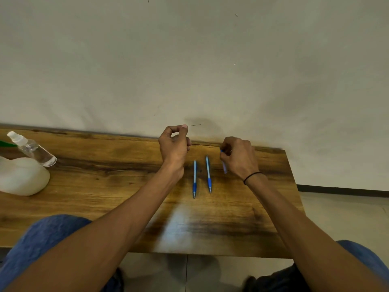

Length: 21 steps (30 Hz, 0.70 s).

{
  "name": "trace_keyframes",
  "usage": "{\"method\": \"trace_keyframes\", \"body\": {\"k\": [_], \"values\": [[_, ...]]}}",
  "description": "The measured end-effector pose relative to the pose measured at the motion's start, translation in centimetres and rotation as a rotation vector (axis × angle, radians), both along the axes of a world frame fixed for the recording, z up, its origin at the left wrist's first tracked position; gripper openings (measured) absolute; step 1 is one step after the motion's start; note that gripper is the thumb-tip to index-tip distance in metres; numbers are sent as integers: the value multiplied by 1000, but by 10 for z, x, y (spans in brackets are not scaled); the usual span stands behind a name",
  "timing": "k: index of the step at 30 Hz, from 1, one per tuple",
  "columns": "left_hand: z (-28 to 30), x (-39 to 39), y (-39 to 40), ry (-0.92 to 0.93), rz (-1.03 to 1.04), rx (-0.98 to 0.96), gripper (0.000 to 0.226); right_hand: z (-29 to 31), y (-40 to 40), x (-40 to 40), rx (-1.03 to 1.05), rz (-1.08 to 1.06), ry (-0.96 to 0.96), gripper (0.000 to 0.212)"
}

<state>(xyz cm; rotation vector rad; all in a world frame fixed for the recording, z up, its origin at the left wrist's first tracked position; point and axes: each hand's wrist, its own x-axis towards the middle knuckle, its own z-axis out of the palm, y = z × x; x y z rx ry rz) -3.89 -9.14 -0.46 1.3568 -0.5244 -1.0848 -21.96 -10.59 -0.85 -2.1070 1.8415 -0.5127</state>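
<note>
Two blue pens lie side by side on the wooden table (pixel 105 186), tips toward me: the left pen (pixel 194 179) and the right pen (pixel 208 174). My left hand (pixel 174 147) is raised above the table's far edge and pinches a thin dark rod (pixel 194 125) between thumb and forefinger; the rod points right. To the right of the pens, my right hand (pixel 240 158) grips a third blue pen (pixel 224 163), mostly hidden by the fingers. A black band circles my right wrist.
At the table's left end lie a clear spray bottle (pixel 32 149) on its side and a white rounded container (pixel 23 175). A plain wall stands right behind the table. The table's right edge ends near my right forearm, with floor beyond.
</note>
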Motion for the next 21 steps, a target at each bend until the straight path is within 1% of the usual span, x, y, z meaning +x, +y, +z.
{"method": "trace_keyframes", "body": {"k": [5,9,15,18,20,21], "values": [[-3,1,0,-28,-24,-10,12,-24,2,9,69,-53,85,9],[-5,2,-1,-44,-33,-7,11,-35,3,15,125,-63,128,8],[-5,2,0,-74,-47,-21,13,-43,5,16,125,-59,169,20],[-7,3,0,-118,-62,-32,10,-39,3,12,126,-58,131,26],[-9,5,-1,-200,-73,-23,6,-30,-1,8,62,-84,52,21],[-11,6,-1,-277,-82,-13,6,-25,-4,6,6,-94,9,17]]}}
